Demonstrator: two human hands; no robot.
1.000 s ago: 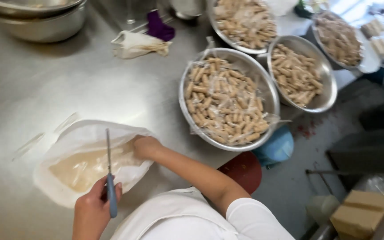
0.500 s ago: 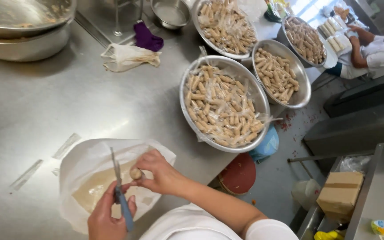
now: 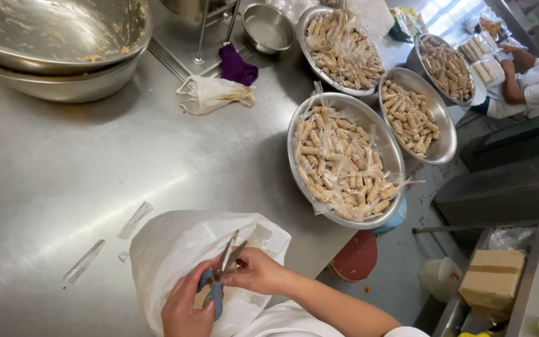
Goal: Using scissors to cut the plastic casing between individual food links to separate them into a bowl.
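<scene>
My left hand (image 3: 185, 309) grips blue-handled scissors (image 3: 218, 274), whose blades point up and away over a white plastic bag (image 3: 182, 249) lying on the steel table (image 3: 95, 162). My right hand (image 3: 258, 271) pinches a small piece right at the blades; what it is stays hidden by my fingers. The bag's open mouth faces me and holds pale tan contents. Just right of my hands stands a steel bowl (image 3: 344, 165) piled with small wrapped tan rolls.
Three more steel bowls of rolls (image 3: 338, 47) (image 3: 414, 118) (image 3: 447, 65) sit further right. Large stacked bowls (image 3: 57, 43), a small steel bowl (image 3: 268, 26), a purple cloth (image 3: 237, 67) and a crumpled bag (image 3: 210, 95) lie at the back. Another person (image 3: 534, 78) works at far right.
My right hand came out of the bag with a small piece and brought it to the scissors. The scissors tilted toward it. The view shifted, revealing more of the table.
</scene>
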